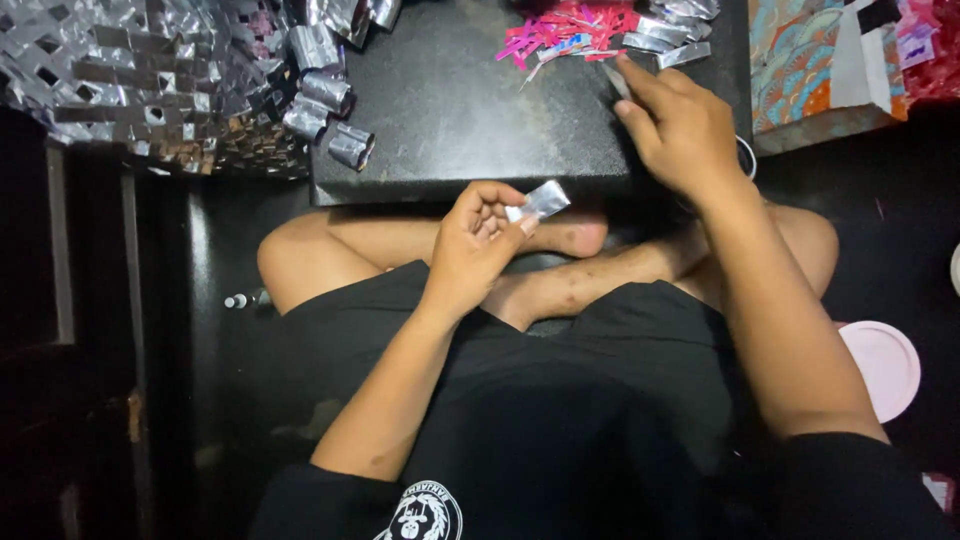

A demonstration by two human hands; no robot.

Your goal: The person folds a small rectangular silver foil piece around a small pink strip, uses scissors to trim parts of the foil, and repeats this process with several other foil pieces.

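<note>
I sit cross-legged on the floor behind a black board (450,110). My left hand (478,245) pinches a small folded silver foil piece (540,202) above my legs, near the board's front edge. My right hand (680,125) reaches forward onto the board with fingers stretched toward a loose silver strip (617,82) and a few more folded silver strips (668,42); whether it touches the strip I cannot tell. A heap of pink paper scraps (565,32) lies just left of those strips.
A woven mat of silver foil links (130,80) spreads at the upper left, with rolled foil pieces (330,110) on the board's left edge. A patterned box (815,70) stands at upper right. A pink round lid (885,365) lies by my right knee.
</note>
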